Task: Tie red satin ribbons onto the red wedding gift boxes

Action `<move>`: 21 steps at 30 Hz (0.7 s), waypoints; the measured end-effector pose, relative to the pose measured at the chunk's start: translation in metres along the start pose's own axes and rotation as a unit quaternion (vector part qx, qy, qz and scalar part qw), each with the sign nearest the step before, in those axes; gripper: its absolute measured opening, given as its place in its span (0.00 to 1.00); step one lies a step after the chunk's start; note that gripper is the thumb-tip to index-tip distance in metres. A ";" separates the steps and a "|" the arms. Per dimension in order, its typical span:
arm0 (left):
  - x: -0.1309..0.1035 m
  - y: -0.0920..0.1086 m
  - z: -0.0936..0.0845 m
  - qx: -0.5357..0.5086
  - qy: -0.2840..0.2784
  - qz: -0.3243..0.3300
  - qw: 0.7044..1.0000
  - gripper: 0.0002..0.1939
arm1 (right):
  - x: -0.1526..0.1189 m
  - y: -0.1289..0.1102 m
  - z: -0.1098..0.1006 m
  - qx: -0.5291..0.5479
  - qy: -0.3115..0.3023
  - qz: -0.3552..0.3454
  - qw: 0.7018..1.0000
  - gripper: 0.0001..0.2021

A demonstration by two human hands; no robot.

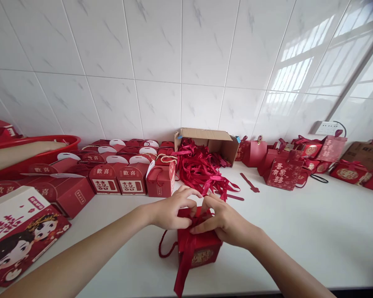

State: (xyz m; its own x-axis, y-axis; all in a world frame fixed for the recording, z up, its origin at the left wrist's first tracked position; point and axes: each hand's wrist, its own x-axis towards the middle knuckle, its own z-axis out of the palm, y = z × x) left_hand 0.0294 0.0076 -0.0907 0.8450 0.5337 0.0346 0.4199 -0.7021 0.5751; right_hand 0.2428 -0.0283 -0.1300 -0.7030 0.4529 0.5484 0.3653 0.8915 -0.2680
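Observation:
A small red gift box (202,258) with a gold emblem stands on the white table in front of me. A dark red ribbon (186,260) lies over its top, and one tail hangs down the front past the box's base. My left hand (178,207) and my right hand (216,217) meet above the box, fingers curled and thumbs close together, pinching the ribbon. The exact grip is partly hidden by the fingers. A twisted red cord handle (166,248) loops out from the box's left side onto the table.
Rows of red boxes (104,180) fill the left, with a picture box (27,236) nearer. Behind my hands, a cardboard carton (207,134) spills ribbons (202,167). Finished-looking bags (284,174) stand right. Another person's arm (21,153) reaches over a red basin (76,140).

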 end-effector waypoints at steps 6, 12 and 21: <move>-0.001 -0.004 0.003 -0.099 0.020 -0.023 0.995 0.07 | -0.003 0.003 0.004 0.023 0.008 0.001 1.000 0.23; -0.003 -0.011 0.007 -0.112 0.041 -0.031 0.992 0.12 | -0.005 0.005 0.006 0.033 0.016 0.009 0.999 0.22; 0.000 -0.005 0.007 -0.112 0.098 -0.038 0.988 0.14 | -0.005 0.004 0.006 0.034 0.029 0.016 0.999 0.19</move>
State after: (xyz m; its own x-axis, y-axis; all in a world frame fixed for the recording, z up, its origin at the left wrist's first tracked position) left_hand 0.0299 0.0080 -0.0994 0.7242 0.6772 0.1302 0.3772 -0.5470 0.7473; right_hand 0.2440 -0.0263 -0.1383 -0.6542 0.4817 0.5831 0.3436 0.8761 -0.3383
